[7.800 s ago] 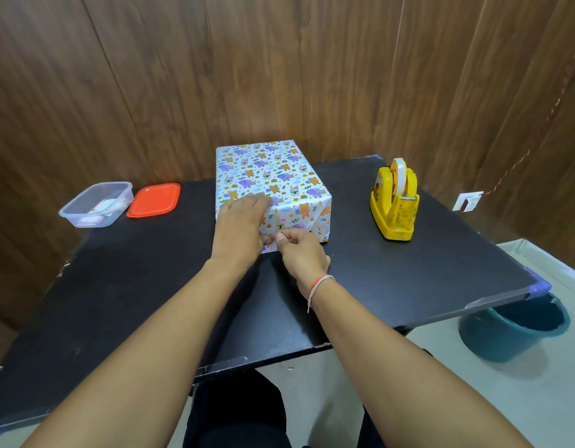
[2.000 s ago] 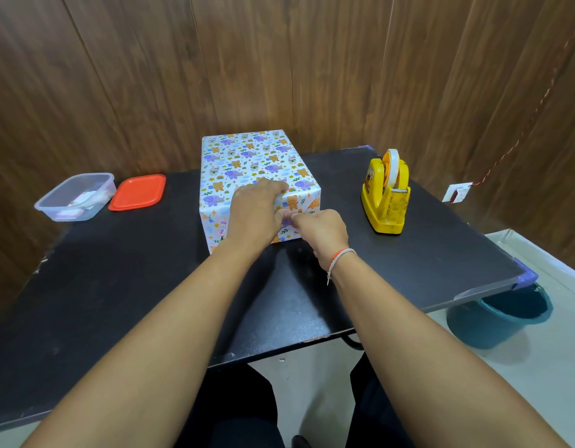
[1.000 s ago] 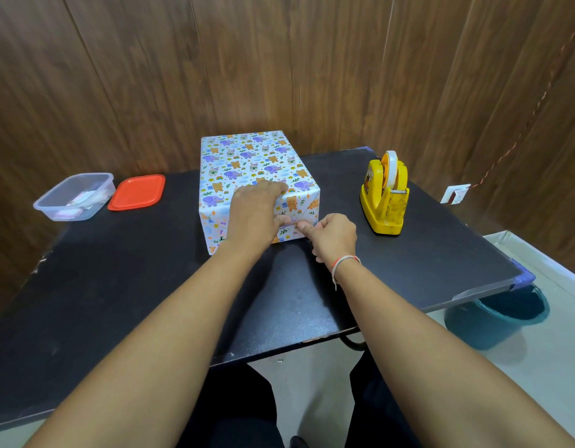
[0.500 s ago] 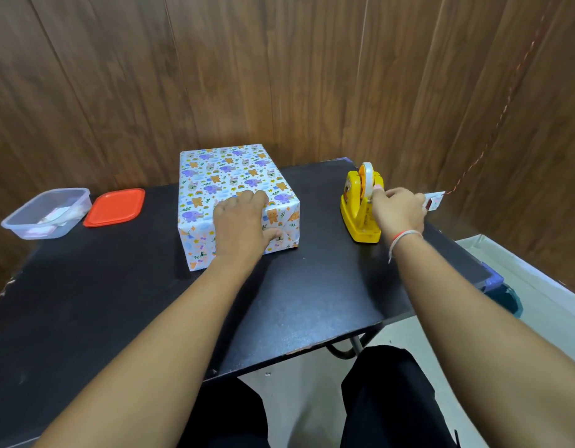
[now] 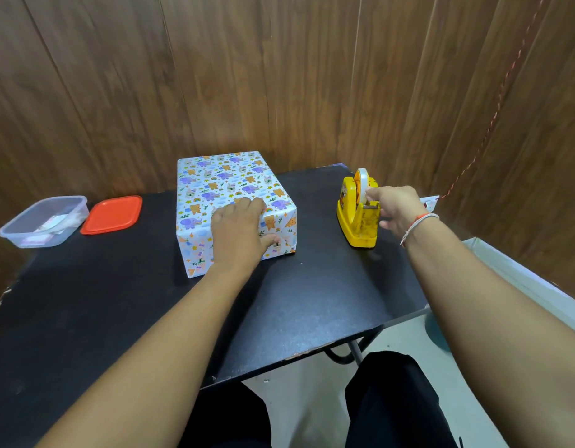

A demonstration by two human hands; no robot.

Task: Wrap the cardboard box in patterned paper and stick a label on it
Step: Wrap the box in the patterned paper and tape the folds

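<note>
Box point(image 5: 228, 192) pressed under flat left hand point(image 5: 239, 232); right hand point(image 5: 394, 210) pinches tape at yellow dispenser point(image 5: 357, 215).

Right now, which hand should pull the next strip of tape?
Right. The right hand is already at the yellow tape dispenser, fingers at the roll. The left hand lies on the wrapped box, thumb pressing the folded paper on its near side, so it looks best left there.
</note>
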